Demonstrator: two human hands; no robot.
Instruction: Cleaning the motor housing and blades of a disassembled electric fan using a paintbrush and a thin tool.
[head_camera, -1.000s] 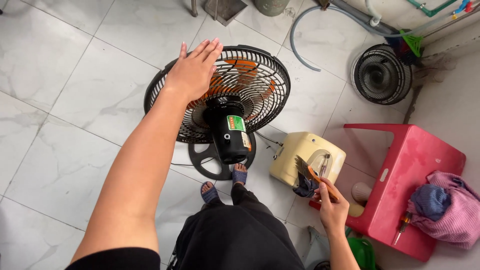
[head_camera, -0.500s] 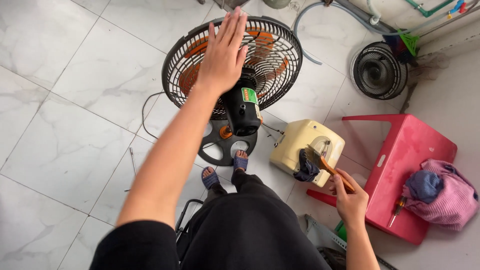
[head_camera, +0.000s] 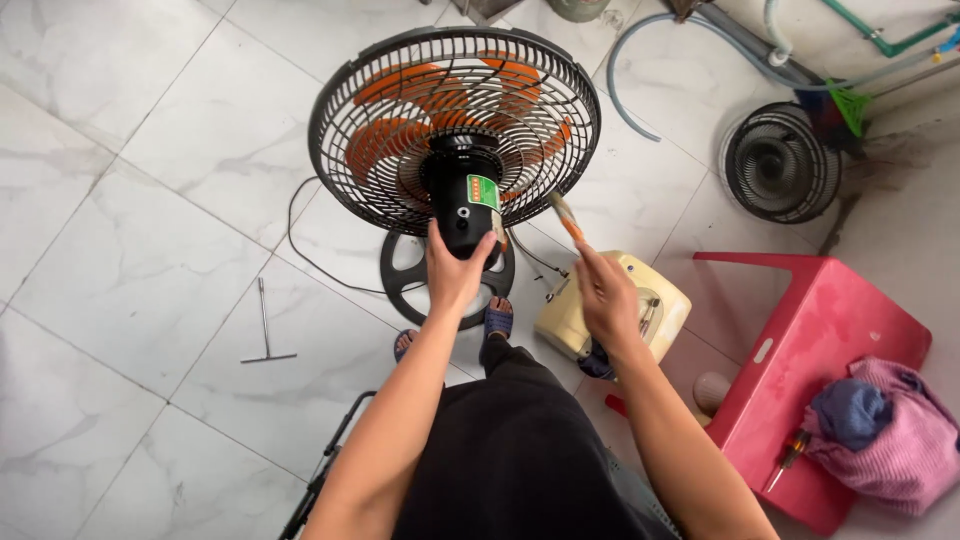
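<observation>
Marble-tiled floor (head_camera: 130, 230); left hand (head_camera: 455, 270) fingers clamped on fan motor (head_camera: 465, 205); right hand (head_camera: 605, 295) fingers gripping brush (head_camera: 566, 218).

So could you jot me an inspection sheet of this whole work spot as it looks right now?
Surface: white marbled floor tiles.
Job's things: black caged fan with orange blades; orange-handled brush.
Clutter: metal T-shaped wrench; cream plastic housing; red plastic stool bearing pink and blue cloths and a screwdriver.
Hands: left hand grips the black motor casing; right hand holds the brush.
Cables: thin black cord on the tiles.
Surroundings: spare black grille, grey hose.
</observation>
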